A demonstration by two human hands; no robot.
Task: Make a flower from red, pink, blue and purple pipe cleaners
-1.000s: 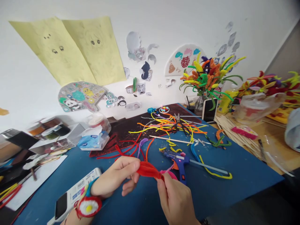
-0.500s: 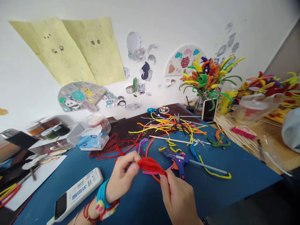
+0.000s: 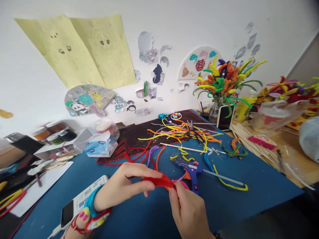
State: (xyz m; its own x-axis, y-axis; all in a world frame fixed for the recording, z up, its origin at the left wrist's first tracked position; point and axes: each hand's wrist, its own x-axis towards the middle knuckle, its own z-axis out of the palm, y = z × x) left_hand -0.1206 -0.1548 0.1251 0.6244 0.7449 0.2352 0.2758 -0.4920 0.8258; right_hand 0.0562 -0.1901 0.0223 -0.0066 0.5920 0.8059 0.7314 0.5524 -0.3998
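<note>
A red fuzzy pipe-cleaner bundle (image 3: 162, 181), flat and petal-shaped, is held above the blue table mat. My left hand (image 3: 122, 184) has its fingers along the top of the bundle and its thumb in front of the lower edge, loosely around the left end. With thumb and forefinger, my right hand (image 3: 190, 209) pinches the bundle's right tip. Just beyond my right hand lies a blue glue gun (image 3: 191, 170) with a glue stick in its back. A purple pipe cleaner (image 3: 152, 151) and red pipe cleaners (image 3: 132, 159) lie beyond my left hand.
A white power bank (image 3: 82, 199) with a cable lies left, partly under my left wrist. Behind are a tissue pack (image 3: 101, 146), loose yellow and orange pipe cleaners (image 3: 171, 132), and black-handled pliers (image 3: 190, 129). A phone (image 3: 224, 118) leans by the pipe-cleaner flowers (image 3: 221, 79).
My left fingers have loosened from a pinch at the bundle's left end and stretched rightward along it. My right hand still pinches the right tip. The view has shifted slightly.
</note>
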